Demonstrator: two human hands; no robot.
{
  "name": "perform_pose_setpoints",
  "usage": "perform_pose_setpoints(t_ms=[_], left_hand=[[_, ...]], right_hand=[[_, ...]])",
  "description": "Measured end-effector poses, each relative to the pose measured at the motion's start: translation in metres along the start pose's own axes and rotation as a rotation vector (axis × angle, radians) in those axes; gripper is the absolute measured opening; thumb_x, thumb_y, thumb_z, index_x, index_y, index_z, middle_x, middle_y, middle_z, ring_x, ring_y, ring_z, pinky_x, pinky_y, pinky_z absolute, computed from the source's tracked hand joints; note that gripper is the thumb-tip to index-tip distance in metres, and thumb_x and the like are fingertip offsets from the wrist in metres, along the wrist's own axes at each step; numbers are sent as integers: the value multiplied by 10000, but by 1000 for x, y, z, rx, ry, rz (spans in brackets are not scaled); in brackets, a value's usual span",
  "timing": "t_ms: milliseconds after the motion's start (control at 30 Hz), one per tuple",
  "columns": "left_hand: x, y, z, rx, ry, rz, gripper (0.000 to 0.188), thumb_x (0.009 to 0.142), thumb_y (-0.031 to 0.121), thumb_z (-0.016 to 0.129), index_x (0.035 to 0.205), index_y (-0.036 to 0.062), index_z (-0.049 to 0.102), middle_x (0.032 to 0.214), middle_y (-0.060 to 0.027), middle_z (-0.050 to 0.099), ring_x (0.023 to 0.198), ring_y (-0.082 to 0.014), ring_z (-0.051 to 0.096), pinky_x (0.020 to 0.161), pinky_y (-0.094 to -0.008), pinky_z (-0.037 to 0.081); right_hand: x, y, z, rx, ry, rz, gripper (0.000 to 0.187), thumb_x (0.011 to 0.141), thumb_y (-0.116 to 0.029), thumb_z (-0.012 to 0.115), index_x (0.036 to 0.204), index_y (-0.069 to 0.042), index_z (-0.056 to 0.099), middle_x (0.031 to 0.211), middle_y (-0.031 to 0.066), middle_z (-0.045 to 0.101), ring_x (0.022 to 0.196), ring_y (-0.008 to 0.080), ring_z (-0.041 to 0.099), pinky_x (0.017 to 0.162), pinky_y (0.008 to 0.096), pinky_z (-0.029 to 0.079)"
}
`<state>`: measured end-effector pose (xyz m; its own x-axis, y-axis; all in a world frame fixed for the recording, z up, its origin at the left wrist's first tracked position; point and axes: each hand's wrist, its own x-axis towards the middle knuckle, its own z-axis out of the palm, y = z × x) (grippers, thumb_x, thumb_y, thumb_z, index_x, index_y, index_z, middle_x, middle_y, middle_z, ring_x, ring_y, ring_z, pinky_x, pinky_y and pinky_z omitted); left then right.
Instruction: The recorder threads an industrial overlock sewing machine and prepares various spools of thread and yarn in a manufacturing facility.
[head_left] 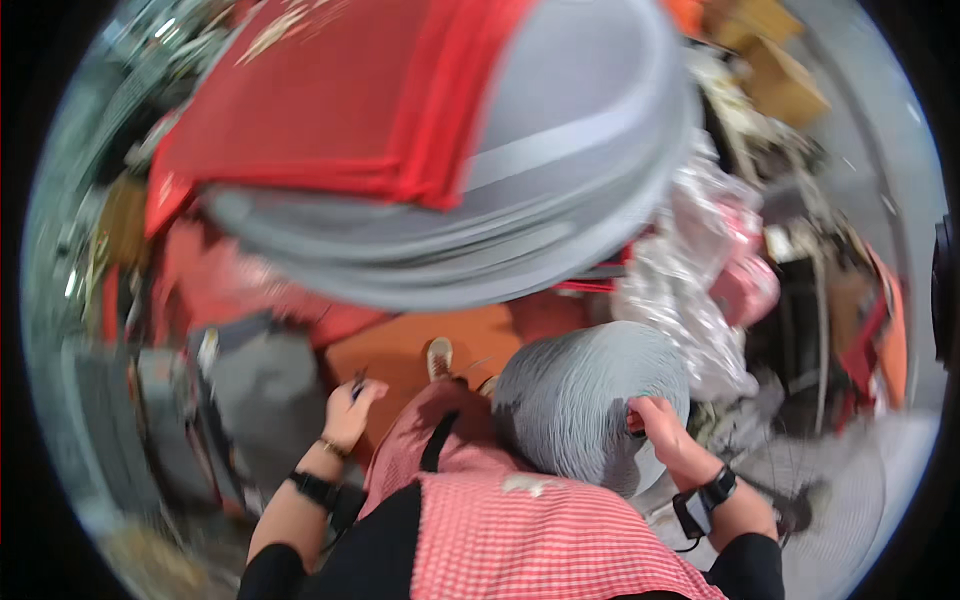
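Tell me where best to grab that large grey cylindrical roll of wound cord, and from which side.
Probably by the rim of its right end, coming from the right, where the right hand is. The roll turns that end rightward; its broad, curved body looks too wide for one hand.

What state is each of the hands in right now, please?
Left hand: closed, holding a small dark object.
Right hand: curled at the grey spool's end; grip cannot be told.
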<state>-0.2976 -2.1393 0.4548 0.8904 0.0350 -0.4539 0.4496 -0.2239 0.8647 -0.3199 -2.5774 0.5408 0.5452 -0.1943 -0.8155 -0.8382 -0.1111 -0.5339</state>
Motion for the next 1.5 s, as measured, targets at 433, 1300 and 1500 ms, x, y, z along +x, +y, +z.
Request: perform_pose_setpoints(t_ms=[433, 1300, 1500], left_hand=[[-132, -140, -82, 103, 542, -326, 236, 835, 205, 530, 818, -28, 557, 764, -136, 633, 722, -200, 610, 652, -298, 453], [-75, -157, -254, -1796, 689, 766, 495, 925, 367, 288, 1305, 55, 345, 1294, -135, 424, 1163, -316, 415, 955, -476, 348], [14, -164, -289, -1478, 907, 707, 483, 922, 346, 323, 1296, 42, 351, 1299, -126, 416, 1190, -302, 380, 949, -462, 350]], right_hand=[[60, -56, 237, -522, -384, -191, 333, 773, -293, 566, 752, 39, 568, 666, 31, 501, 626, 120, 439, 555, 283, 342], [-95, -316, 664, -845, -1280, -398, 337, 728, -427, 548, 694, -96, 490, 642, 23, 493, 581, 138, 449, 561, 249, 311], [-3, -393, 730, -995, -1257, -443, 474, 713, -524, 510, 735, -53, 559, 678, 61, 548, 574, 164, 474, 572, 270, 342]])
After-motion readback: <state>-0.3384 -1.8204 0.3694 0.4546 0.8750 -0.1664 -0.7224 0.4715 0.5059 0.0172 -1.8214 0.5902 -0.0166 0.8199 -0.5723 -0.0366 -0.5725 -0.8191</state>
